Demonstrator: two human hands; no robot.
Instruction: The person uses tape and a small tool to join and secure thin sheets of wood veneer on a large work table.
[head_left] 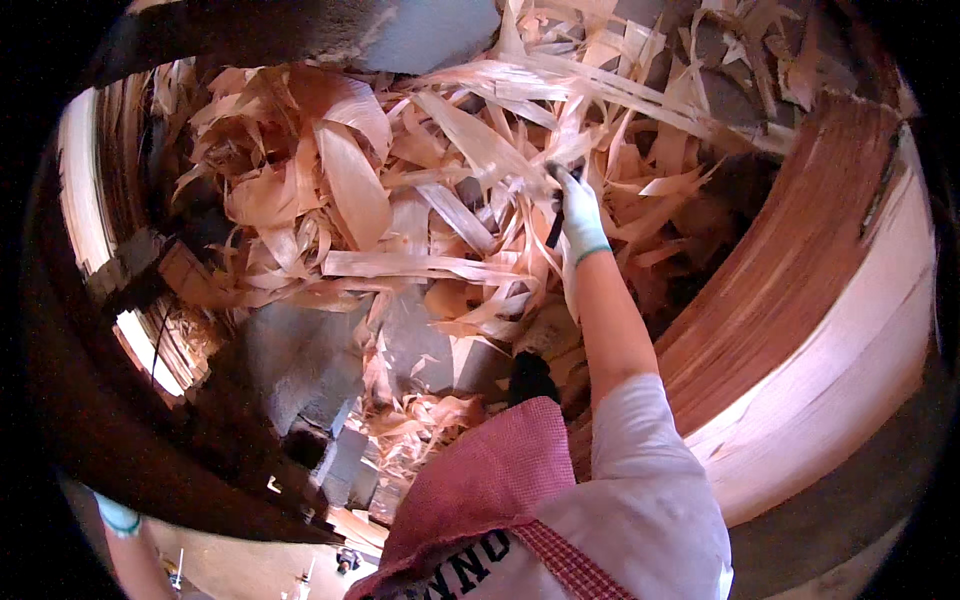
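Hands: right [578, 215] gloved, clenched on veneer strips [470, 150]; left's grip cannot be told.

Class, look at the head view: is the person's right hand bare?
No, the right hand wears a white glove with a green cuff as it reaches into the pile of thin wood strips.

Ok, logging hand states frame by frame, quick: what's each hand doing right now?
Right hand: gloved, closed on a veneer strip in the scrap pile.
Left hand: out of view; only its glove cuff shows at the lower left.

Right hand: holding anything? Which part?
The gloved right hand reaches into the pile of veneer strips, a dark object by its palm; whether it grips anything cannot be told.
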